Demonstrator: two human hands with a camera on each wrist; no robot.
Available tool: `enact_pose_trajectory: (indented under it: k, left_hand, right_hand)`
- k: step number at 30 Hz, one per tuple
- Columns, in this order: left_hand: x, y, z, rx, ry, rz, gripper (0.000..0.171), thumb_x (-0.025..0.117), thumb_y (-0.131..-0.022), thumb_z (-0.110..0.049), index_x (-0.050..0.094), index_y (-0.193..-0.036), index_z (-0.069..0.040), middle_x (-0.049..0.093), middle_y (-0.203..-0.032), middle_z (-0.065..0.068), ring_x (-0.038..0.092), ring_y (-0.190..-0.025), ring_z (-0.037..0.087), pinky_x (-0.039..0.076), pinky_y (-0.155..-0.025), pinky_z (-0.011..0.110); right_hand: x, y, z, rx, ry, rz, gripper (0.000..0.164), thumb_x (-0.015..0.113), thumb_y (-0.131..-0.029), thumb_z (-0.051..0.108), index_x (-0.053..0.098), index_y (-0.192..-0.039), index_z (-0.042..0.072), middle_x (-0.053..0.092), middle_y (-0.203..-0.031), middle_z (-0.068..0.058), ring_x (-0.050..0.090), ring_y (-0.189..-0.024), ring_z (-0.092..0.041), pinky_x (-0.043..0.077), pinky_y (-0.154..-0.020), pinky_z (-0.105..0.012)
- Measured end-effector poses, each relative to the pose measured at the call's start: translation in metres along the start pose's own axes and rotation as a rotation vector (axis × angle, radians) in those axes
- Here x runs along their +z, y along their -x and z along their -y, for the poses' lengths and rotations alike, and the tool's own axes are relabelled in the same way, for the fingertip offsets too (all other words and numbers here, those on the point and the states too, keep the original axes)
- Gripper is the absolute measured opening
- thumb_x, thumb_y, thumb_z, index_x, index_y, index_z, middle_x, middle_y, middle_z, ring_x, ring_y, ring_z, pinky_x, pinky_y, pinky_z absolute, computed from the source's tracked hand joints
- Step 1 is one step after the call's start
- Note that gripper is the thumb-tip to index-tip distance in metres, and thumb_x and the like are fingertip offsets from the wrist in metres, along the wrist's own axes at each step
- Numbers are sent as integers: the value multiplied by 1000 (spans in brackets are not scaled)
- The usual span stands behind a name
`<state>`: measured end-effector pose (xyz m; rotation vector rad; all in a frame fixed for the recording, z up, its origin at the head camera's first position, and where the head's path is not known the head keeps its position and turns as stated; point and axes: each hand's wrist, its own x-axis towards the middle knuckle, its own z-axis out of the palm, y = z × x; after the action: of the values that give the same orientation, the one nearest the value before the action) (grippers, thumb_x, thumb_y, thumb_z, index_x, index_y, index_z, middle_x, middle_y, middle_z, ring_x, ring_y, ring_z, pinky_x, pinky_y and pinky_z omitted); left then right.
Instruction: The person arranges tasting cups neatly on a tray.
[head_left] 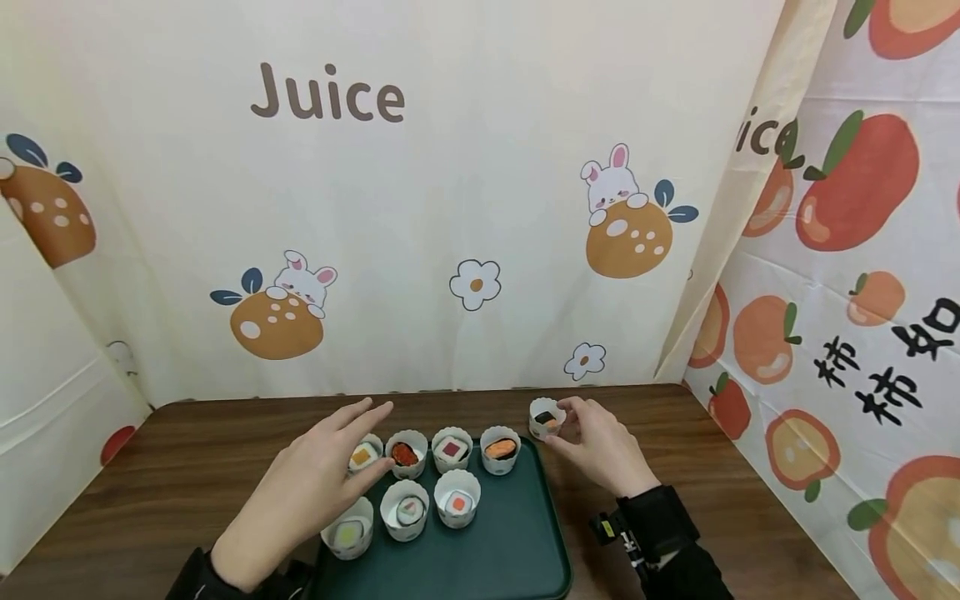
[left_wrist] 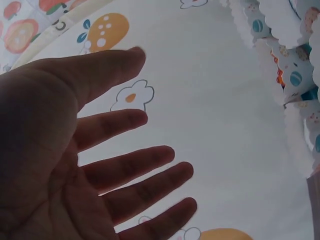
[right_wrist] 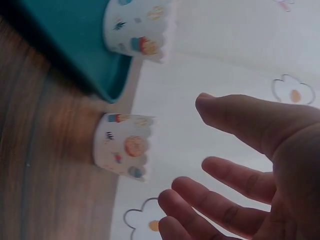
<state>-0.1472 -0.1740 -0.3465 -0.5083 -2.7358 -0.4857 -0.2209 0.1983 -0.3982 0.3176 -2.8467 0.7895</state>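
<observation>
My left hand (head_left: pixel 318 475) is spread above the left end of the cups on the tray, with nothing between its fingers. In the left wrist view its fingers (left_wrist: pixel 140 160) are straight and apart. My right hand (head_left: pixel 600 446) is beside a white paper cup (head_left: pixel 537 427) on the wooden table, just past the tray's back right corner. That cup holds a toy sushi piece (head_left: pixel 546 420) with an orange top and a dark band. In the right wrist view, the thumb and relaxed fingers are apart from the cup (right_wrist: pixel 125 146), and the palm is bare.
Several paper cups with toy sushi stand on the dark green tray (head_left: pixel 513 542) in two rows, among them one with red topping (head_left: pixel 405 454) and one with orange topping (head_left: pixel 501 450). Behind the wooden table (head_left: pixel 720 500) hangs a printed curtain (head_left: pixel 465 192); another hangs at right.
</observation>
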Motion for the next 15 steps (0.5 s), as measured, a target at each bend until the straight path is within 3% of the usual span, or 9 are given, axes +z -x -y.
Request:
enact_pose_trajectory:
  k: [10,15]
  left_hand:
    - [1,4,12,29,2,132,81,85,-92,-42,50,-161,-22,50,-162,25,62,-137,48,61,-94,62]
    - [1,4,12,23,15,156,81,84,-92,-44,49,-162,-23,49,-163,25,63,-135,48,61,-94,62]
  right_hand:
    - [17,-22,-9,37,58,35,61,83,-95,28,61,-145,2,66,-126,-17,64,-94,-24,55,-72,-42]
    - [23,-35,-13,58,77,57,65,83,-95,32,60,-146,1,65,-132,-22,67,-109,-37,59,-84,-54]
